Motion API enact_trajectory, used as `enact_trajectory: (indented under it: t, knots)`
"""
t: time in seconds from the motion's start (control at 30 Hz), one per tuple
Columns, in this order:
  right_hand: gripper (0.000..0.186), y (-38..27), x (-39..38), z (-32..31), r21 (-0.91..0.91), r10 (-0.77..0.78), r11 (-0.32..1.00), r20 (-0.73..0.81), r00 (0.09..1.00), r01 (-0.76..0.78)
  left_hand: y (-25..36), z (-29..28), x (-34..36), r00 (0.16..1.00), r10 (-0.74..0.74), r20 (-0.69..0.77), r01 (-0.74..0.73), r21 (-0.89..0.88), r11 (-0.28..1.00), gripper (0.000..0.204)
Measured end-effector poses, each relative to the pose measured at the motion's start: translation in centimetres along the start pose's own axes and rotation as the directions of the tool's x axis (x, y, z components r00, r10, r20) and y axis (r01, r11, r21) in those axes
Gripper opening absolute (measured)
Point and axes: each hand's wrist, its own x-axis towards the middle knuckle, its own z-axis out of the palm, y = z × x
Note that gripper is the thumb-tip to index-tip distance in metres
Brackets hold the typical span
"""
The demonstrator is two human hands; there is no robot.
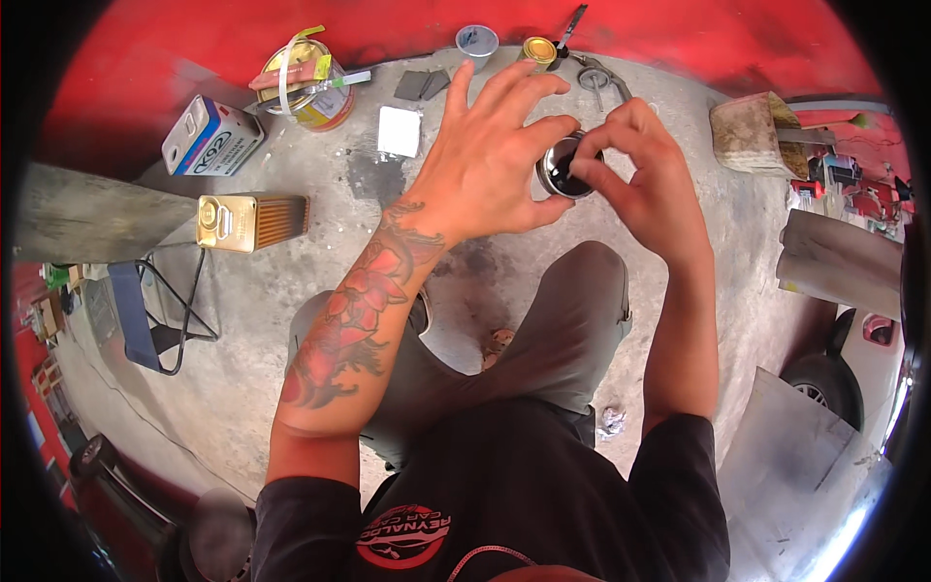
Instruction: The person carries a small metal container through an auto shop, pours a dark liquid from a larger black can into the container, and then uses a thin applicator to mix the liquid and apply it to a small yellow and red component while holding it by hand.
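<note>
Between the thumb and index finger of my left hand (485, 160) is a small round metal tin (559, 184) with a dark, glossy inside; the other fingers of that hand stretch outward. Its mouth is tilted toward my right hand (648, 179). The right thumb and fingertips come together in a pinch at the mouth of the tin. Whatever they may grip there is too small or hidden to make out. Both hands are raised over the concrete floor in front of my knees.
Ahead along the red wall stand a large paint can (325, 107), a clear plastic cup (477, 41) and a small gold tin (539, 50). A gold rectangular can (257, 221), a white-and-blue can (215, 138) and a folding stool (145, 315) are at left. A stained container (749, 136) sits right.
</note>
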Motion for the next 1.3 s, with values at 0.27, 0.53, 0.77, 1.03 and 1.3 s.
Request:
enact_trajectory:
  t: [0.27,0.53,0.77,1.03,1.3]
  knots:
    - [0.014,-0.6,-0.2,0.1,-0.036,0.025,0.999,0.040,0.999,-0.024,-0.1,0.2,-0.2,1.000,0.010,0.014,-0.010,0.021,1.000,0.061]
    - [0.013,-0.7,-0.5,-0.2,-0.040,0.049,0.998,0.025,0.998,-0.048,0.1,0.0,-0.3,1.000,0.007,0.009,-0.007,0.006,1.000,0.063]
    - [0.013,-0.6,-0.9,-1.1,-0.179,0.089,0.978,-0.103,0.991,-0.107,0.5,-0.2,-0.1,1.000,0.016,0.016,-0.015,-0.023,1.000,0.062]
    - [0.014,-0.4,-0.9,-0.9,-0.098,0.074,0.991,-0.147,0.986,-0.089,0.5,-0.2,-0.2,1.000,0.022,0.020,-0.023,0.008,1.000,0.062]
    - [0.015,0.1,-1.7,-0.7,-0.030,0.103,0.994,-0.095,0.990,-0.106,0.8,-0.1,-0.1,0.999,0.032,0.026,-0.032,-0.003,0.999,0.059]
